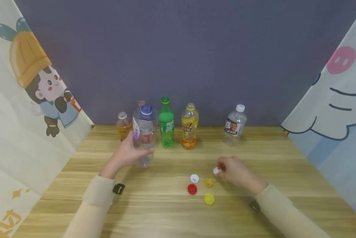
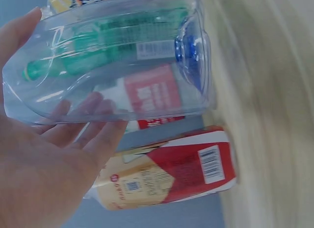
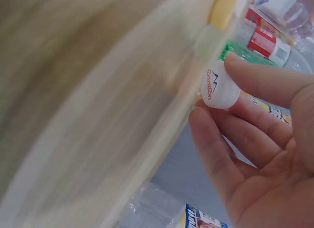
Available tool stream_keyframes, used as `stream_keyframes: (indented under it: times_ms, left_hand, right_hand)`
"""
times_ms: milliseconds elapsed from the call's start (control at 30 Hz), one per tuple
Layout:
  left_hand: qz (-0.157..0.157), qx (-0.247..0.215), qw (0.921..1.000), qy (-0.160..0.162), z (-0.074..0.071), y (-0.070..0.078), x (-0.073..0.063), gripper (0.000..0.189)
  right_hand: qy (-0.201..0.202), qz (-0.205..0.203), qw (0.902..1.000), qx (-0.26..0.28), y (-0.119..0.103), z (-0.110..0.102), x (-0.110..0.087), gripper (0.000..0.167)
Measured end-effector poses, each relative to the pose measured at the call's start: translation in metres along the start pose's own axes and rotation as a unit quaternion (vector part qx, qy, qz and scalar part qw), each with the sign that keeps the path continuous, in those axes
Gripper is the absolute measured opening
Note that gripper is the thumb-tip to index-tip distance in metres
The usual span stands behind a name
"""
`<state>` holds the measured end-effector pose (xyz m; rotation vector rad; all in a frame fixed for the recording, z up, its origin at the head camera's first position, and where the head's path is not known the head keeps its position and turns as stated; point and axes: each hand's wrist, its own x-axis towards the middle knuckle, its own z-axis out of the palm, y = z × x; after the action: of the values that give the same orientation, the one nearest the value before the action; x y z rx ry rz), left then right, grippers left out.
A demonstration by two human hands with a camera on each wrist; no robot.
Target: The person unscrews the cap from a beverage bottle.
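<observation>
My left hand (image 1: 127, 153) holds a large clear plastic bottle (image 1: 142, 127) upright on the left, its neck ringed in blue. In the left wrist view the fingers curl behind the clear bottle (image 2: 147, 46), and other bottles show through it. To the right, low over the table, my right hand (image 1: 236, 170) pinches a white bottle cap (image 1: 216, 171) between thumb and fingers. Red and blue print marks the top of this white cap (image 3: 219, 85). Just left of that hand lie another white cap (image 1: 194, 178), a red cap (image 1: 192, 189) and two yellow caps (image 1: 209, 199).
Along the back of the wooden table (image 1: 154, 211) stand a green bottle (image 1: 167, 127), a bottle with a yellow label (image 1: 189, 127) and a clear bottle with a white cap (image 1: 234, 127). An amber-coloured bottle (image 1: 122, 127) is at the left. A grey panel (image 1: 178, 59) rises behind.
</observation>
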<state>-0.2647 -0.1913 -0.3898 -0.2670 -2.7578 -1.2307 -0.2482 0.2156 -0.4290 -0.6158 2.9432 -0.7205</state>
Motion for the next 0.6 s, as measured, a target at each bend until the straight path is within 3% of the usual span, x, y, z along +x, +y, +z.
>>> stream_keyframes:
  times_ms: [200,367,600]
  left_hand:
    - [-0.013,-0.013,0.9998,-0.001,0.001,-0.011,-0.001,0.109]
    - [-0.034,-0.001,0.9994,-0.004,0.003,-0.017,0.001,0.122]
    - [-0.024,-0.032,0.9992,0.001,0.002,-0.021,0.004,0.124]
  right_hand:
    - [-0.005,-0.003,1.0000,-0.007,0.002,0.008,-0.004,0.020]
    - [0.001,-0.014,0.9999,-0.007,0.004,0.012,-0.007,0.028]
    - [-0.001,-0.038,0.9987,-0.033,0.005,0.013,-0.006,0.012]
